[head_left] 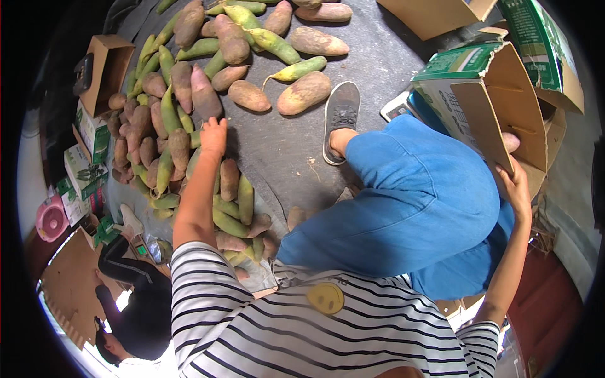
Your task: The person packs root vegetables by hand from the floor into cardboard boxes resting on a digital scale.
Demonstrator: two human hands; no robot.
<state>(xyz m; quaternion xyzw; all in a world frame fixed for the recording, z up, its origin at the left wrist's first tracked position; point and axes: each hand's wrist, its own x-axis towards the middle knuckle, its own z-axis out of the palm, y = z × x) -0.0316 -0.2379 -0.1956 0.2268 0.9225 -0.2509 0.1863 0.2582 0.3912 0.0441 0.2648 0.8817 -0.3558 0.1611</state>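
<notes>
My left hand [213, 140] reaches over the heap with its fingers apart, the tips at the lower end of a long pinkish radish [205, 94]. Whether they press on it is hard to see. Around that hand lie many pinkish-brown radishes [179, 148] and green radishes [169, 112]. On the right, my right hand [518, 189] grips the edge of an open cardboard box [472, 110] with green and white sides, tilted beside my knee. A pinkish radish [511, 142] shows inside the box.
A white scale [397, 107] sits partly behind the box. More cartons [539, 47] stand at the far right, and others [94, 129] at the left, near a pink fan-like object [51, 218]. My shoe [343, 113] rests on the dark ground sheet [283, 148]. Another person [142, 296] is at lower left.
</notes>
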